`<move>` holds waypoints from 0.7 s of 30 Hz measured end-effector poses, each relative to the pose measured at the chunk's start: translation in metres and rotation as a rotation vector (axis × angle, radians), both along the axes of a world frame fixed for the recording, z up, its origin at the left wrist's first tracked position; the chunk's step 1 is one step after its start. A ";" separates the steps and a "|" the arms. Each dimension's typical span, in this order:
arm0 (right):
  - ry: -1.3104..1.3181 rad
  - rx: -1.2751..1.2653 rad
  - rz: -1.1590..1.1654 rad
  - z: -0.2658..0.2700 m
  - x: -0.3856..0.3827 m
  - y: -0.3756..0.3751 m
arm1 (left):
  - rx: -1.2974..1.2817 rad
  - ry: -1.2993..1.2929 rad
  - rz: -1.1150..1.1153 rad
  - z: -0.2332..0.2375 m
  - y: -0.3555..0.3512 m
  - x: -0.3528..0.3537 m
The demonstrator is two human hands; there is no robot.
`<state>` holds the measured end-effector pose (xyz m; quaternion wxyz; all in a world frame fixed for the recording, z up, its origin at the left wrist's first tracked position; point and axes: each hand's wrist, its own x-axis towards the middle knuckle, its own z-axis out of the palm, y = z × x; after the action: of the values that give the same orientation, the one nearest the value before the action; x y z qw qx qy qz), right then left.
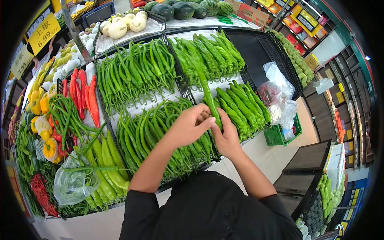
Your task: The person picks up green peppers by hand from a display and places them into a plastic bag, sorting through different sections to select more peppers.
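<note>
My right hand (228,138) clamps the near end of the long green pepper (207,94), my left hand (191,126) curls against its left side, grip unclear, and it points away, slightly left, above the display stand's (185,93) middle.

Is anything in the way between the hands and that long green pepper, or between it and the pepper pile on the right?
Nothing visible: the right hand holds the long pepper, the left hand is right at it, and the pepper pile lies uncovered nearby.
</note>
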<state>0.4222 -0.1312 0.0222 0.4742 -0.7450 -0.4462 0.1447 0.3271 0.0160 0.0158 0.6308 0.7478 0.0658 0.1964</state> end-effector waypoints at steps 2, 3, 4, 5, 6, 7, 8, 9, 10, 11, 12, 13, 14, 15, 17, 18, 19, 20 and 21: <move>-0.031 0.040 0.053 0.005 -0.009 0.012 | -0.121 -0.021 0.072 -0.007 -0.006 0.001; -0.046 0.061 0.079 0.007 -0.012 0.016 | -0.131 -0.019 0.109 -0.010 -0.004 0.002; -0.053 0.016 0.119 0.011 -0.014 0.018 | -0.140 -0.016 0.146 -0.010 -0.003 0.002; -0.148 0.026 0.135 0.009 -0.015 0.021 | -0.150 -0.014 0.176 -0.008 0.000 0.000; -0.240 0.039 0.147 0.004 -0.015 0.024 | -0.158 -0.010 0.204 0.000 0.005 -0.005; -0.332 0.050 0.154 -0.002 -0.014 0.026 | -0.166 -0.005 0.228 0.006 0.011 -0.008; -0.427 0.066 0.207 -0.009 -0.010 0.026 | -0.139 0.009 0.291 0.010 0.023 -0.008; -0.279 0.017 0.225 -0.006 -0.014 0.023 | -0.111 0.022 0.353 0.013 0.041 -0.007; -0.133 -0.030 0.243 0.000 -0.019 0.019 | -0.047 0.027 0.429 0.014 0.063 -0.006; 0.012 -0.075 0.263 0.004 -0.023 0.016 | 0.018 0.030 0.507 0.014 0.088 -0.005; -0.015 -0.008 0.264 -0.008 -0.022 0.012 | 0.056 0.072 0.527 0.013 0.114 -0.004; 0.007 -0.031 0.254 -0.016 -0.022 0.007 | 0.094 0.113 0.548 0.010 0.142 -0.002; 0.029 -0.054 0.243 -0.022 -0.021 0.001 | 0.180 0.177 0.576 -0.004 0.176 0.003; 0.048 -0.077 0.233 -0.027 -0.021 -0.005 | 0.266 0.238 0.604 -0.021 0.207 0.011; 0.100 -0.126 0.223 -0.036 -0.023 -0.017 | 0.403 0.296 0.623 -0.047 0.254 0.025; 0.126 -0.149 0.217 -0.041 -0.024 -0.022 | 0.472 0.323 0.633 -0.057 0.271 0.032; 0.123 -0.174 0.230 -0.046 -0.024 -0.027 | 0.515 0.368 0.641 -0.066 0.282 0.039; 0.121 -0.199 0.241 -0.051 -0.024 -0.033 | 0.557 0.413 0.648 -0.075 0.293 0.047; 0.121 -0.226 0.252 -0.054 -0.025 -0.037 | 0.599 0.460 0.653 -0.075 0.296 0.052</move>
<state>0.3971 -0.1679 -0.0320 0.3915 -0.7218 -0.4876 0.2965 0.3793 0.3118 -0.0592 0.2629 0.8604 0.3745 0.2242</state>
